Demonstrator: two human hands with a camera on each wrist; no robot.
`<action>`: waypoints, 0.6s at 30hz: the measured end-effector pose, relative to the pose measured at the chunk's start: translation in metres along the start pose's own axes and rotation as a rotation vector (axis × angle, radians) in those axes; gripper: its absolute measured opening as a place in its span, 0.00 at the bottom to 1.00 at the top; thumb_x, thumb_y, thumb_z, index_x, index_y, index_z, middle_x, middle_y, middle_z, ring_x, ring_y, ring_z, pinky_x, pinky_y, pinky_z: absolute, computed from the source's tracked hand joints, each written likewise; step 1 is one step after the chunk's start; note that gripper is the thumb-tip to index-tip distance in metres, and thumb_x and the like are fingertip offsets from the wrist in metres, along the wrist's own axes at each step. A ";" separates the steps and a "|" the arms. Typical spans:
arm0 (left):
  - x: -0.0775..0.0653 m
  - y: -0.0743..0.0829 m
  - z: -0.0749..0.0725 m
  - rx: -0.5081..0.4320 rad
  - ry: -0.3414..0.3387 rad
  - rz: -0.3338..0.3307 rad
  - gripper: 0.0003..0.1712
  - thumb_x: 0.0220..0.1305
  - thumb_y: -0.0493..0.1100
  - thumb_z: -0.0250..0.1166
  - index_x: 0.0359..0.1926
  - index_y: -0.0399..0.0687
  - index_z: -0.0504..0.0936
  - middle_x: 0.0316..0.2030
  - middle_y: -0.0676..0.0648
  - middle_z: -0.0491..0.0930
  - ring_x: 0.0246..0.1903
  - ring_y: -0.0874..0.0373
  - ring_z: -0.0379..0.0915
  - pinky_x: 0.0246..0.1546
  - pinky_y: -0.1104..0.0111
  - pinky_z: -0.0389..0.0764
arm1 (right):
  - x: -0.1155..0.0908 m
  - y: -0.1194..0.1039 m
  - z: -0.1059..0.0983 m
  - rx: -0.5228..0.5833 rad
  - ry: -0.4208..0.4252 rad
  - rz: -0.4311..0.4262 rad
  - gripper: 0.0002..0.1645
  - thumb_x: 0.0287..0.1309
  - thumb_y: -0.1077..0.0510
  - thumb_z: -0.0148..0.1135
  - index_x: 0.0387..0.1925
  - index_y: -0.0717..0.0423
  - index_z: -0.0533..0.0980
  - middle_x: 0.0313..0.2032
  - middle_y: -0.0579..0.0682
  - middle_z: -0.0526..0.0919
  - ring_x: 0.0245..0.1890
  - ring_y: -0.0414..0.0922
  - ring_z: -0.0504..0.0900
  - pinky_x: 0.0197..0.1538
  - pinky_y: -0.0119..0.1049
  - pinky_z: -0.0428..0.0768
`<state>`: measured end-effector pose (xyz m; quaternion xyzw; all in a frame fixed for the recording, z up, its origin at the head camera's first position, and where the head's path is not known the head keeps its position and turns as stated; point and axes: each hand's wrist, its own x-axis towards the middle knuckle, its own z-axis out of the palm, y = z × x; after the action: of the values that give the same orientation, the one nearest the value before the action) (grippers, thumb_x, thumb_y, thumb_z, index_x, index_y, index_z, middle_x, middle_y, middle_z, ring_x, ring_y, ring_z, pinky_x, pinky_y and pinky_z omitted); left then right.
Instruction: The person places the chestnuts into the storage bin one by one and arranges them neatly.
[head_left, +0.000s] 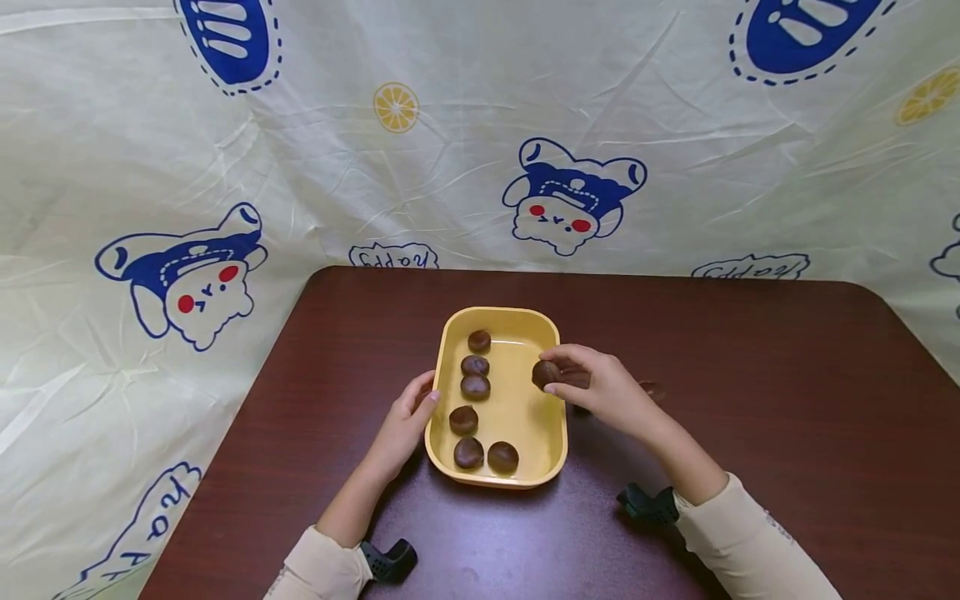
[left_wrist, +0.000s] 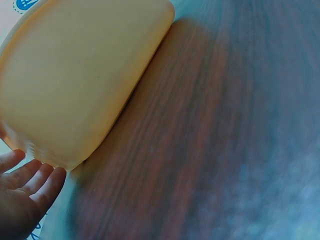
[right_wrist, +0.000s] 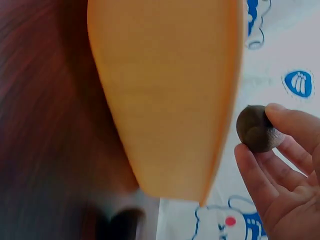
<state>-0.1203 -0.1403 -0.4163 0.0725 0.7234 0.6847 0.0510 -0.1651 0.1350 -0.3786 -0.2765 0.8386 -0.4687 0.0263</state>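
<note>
A yellow tray with rounded corners stands on the table, several brown chestnuts lying mostly along its left side. My left hand holds the tray's left edge, thumb at the rim; in the left wrist view its fingertips touch the outer wall. Over the tray's right rim, my right hand pinches another chestnut between thumb and fingers. The right wrist view shows this chestnut held beside the tray's upper edge.
The dark brown table has rounded far corners. Partly hidden by the right hand, a dark round thing lies by the tray's right side, and a brownish one shows past the wrist. A white printed sheet hangs behind.
</note>
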 end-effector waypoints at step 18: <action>0.004 -0.010 -0.003 0.000 -0.002 0.014 0.24 0.68 0.36 0.46 0.62 0.29 0.57 0.57 0.29 0.62 0.56 0.38 0.59 0.55 0.53 0.62 | 0.030 -0.006 0.043 -0.218 -0.385 -0.108 0.16 0.47 0.67 0.64 0.42 0.60 0.75 0.37 0.45 0.78 0.36 0.40 0.75 0.40 0.33 0.75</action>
<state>-0.1247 -0.1430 -0.4263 0.0784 0.7229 0.6849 0.0469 -0.1749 0.0843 -0.3914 -0.4066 0.8477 -0.3145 0.1309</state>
